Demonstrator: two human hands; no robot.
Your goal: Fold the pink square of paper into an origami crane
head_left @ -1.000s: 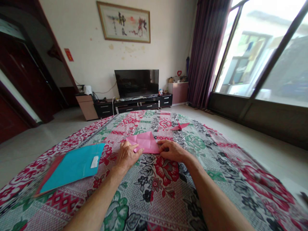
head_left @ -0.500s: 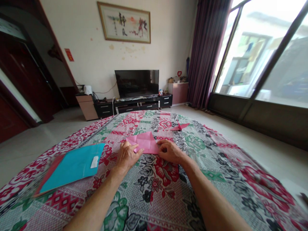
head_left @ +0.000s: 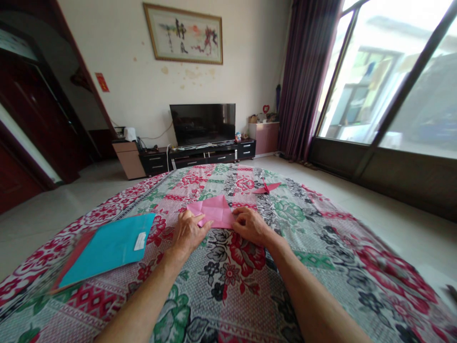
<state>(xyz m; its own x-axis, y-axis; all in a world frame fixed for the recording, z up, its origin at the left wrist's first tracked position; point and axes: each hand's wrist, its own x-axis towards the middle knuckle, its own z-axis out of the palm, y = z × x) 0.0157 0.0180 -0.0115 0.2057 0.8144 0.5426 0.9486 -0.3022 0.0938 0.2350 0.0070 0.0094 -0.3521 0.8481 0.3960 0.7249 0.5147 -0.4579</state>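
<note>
A creased pink sheet of origami paper (head_left: 216,211) lies on the patterned tablecloth between my hands, with an upper corner pointing away from me. My left hand (head_left: 190,228) rests on its left side, the thumb and fingers closed over the edge. At the lower right corner, my right hand (head_left: 250,225) pinches the paper between thumb and curled fingers. Beyond the right hand sits a red folded paper crane (head_left: 267,187) with its wings spread.
Left of my arms lies a blue pack of paper (head_left: 107,245) with a white label, over a reddish sheet. The round table has a floral tablecloth (head_left: 307,295). Past its far edge stand a television (head_left: 203,125) on a low black cabinet (head_left: 194,158).
My right hand has shifted very slightly left along the paper's right corner. The left hand and the pink paper look almost unchanged.
</note>
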